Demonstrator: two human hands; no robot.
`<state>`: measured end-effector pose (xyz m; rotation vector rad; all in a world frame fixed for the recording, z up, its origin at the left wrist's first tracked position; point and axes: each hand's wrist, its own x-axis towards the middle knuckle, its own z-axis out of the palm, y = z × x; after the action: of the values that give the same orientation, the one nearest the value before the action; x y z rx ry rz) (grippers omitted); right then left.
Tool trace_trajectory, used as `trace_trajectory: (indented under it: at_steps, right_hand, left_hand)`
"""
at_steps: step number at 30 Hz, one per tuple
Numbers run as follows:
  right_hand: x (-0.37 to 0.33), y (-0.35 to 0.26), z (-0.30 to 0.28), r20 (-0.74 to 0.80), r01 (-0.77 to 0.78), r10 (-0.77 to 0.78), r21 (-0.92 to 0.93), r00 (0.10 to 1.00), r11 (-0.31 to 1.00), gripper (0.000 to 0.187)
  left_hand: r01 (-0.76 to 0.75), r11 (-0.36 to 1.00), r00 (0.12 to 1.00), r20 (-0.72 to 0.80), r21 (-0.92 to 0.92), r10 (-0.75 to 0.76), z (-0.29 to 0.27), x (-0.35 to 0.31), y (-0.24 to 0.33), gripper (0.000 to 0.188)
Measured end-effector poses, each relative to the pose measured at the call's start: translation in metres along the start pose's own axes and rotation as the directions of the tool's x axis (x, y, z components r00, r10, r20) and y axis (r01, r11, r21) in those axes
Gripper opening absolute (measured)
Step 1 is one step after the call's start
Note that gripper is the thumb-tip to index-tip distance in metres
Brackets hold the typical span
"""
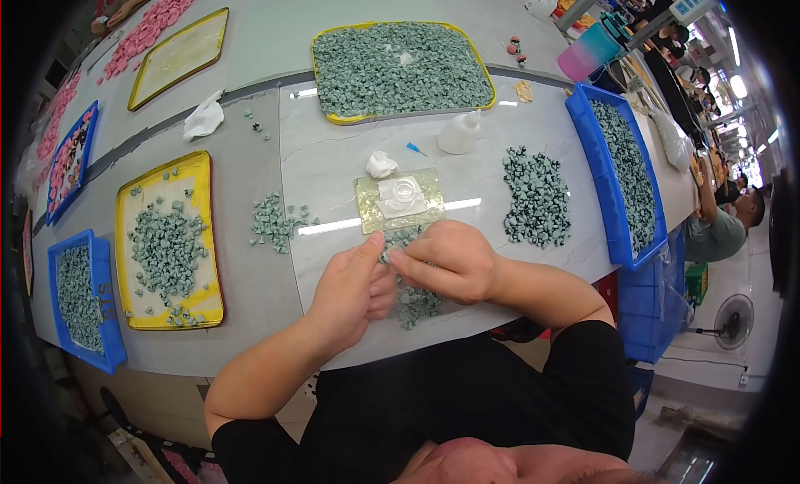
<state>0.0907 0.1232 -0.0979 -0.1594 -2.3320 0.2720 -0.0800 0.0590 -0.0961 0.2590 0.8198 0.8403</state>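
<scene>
Left hand (354,292): fingers curled in, thumb on top, pinching a small grey-green piece (385,255) at the thumb and index tips. Right hand (454,259): fingers bent, tips right at that piece; can't tell if they grip it or just touch it. Piece sits between the two hands, over the near side of the table (333,163).

Loose pile of similar green-and-dark pieces (417,305) under the hands. Just beyond: yellowish-green mat (367,207) with a white pad (388,207) and clear round dish (404,192) on it. Crumpled white tissue (382,165) at the mat's far edge, blue dispensing tip (416,149) and white squeeze bottle (458,135) behind.

Second pile (536,196) to the right, then a full blue bin (593,171). Smaller pile (279,221) to the left, then a yellow-rimmed tray (123,259), part covered in pieces.
</scene>
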Motion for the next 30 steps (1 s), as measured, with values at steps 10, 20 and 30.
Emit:
trace_trajectory:
  at_steps: [10, 20, 30]
  right_hand:
    - [0.003, 0.003, 0.003, -0.012, 0.264, -0.269, -0.153, 0.963, 0.952, 0.02]
    - [-0.002, 0.006, 0.001, -0.107, -0.076, 0.094, 0.159, 0.99, 0.984, 0.023]
    - [0.002, 0.001, 0.004, -0.104, -0.347, 0.389, 0.285, 0.915, 0.893, 0.026]
  left_hand:
    - [0.021, 0.998, 1.0, 0.001, 0.055, -0.021, 0.003, -0.007, 0.0, 0.043]
    - [-0.071, 0.997, 0.996, 0.058, 0.006, 0.07, 0.013, -0.01, 0.002, 0.035]
    - [-0.252, 0.955, 0.962, 0.145, 0.158, 0.23, 0.004, -0.01, -0.003, 0.024]
